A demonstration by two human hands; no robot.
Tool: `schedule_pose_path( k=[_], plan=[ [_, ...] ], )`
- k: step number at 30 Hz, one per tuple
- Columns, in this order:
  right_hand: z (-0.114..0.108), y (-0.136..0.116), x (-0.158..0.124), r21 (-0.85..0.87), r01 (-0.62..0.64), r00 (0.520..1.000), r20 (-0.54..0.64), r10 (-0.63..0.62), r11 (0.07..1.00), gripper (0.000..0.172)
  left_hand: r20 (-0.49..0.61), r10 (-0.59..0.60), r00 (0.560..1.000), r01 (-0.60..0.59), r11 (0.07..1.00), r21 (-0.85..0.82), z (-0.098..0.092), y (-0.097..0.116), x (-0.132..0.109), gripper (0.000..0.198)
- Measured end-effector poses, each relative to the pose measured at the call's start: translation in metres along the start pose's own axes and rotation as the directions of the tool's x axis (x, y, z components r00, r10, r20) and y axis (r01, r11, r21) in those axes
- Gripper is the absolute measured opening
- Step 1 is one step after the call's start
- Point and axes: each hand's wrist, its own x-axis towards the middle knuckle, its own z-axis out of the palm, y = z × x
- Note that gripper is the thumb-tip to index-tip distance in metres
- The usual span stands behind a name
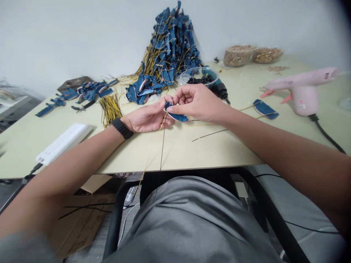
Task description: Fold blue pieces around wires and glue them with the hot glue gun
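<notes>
Between both hands, a little above the near part of the table, is a small blue piece (178, 117) with a pale edge. Yellow and black wires (163, 136) hang down from it. My left hand (149, 116) has its fingers closed around the piece's left end. From the right, my right hand (196, 102) pinches the same piece with thumb and fingers, partly hiding it. To the right, another blue piece (265, 109) with yellow wires lies on the table. A bundle of yellow and black wires (110, 109) rests left of my left hand.
A tall heap of blue wired pieces (172, 44) leans at the wall. Nearby are a clear tub (214, 78) of small black parts and a dark drill-like tool (220, 90). A pink glue gun (303, 91) stands right; a white power strip (64, 143) lies left, beyond it pliers (83, 106).
</notes>
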Motion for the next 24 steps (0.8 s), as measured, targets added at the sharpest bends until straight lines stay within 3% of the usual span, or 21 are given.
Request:
schedule_pose_path(
  k=[3,9,14,19,24],
  plan=[
    [-0.003,0.0,0.0,-0.021,0.02,1.0,0.023,-0.02,1.0,0.046,0.042,0.017,0.999,-0.018,1.0,0.023,-0.001,0.001,-0.001,0.031],
    [-0.01,-0.002,0.0,-0.029,0.066,0.997,0.049,-0.065,0.997,0.04,0.008,-0.007,1.0,0.007,0.999,0.048,0.002,0.003,-0.002,0.014],
    [-0.013,-0.002,0.001,-0.03,0.061,0.997,0.054,-0.059,0.998,0.042,0.024,0.004,1.0,-0.005,0.999,0.039,0.001,0.003,-0.001,0.025],
    [-0.012,-0.004,0.002,-0.05,0.043,0.999,0.004,-0.043,0.998,0.034,0.001,0.025,1.0,-0.025,0.998,0.053,-0.006,0.003,0.001,0.012],
    [0.0,-0.013,-0.005,-0.086,-0.036,0.999,-0.027,0.034,0.996,0.029,-0.053,0.02,0.998,-0.019,0.999,0.027,-0.007,0.005,0.004,0.017]
  ],
)
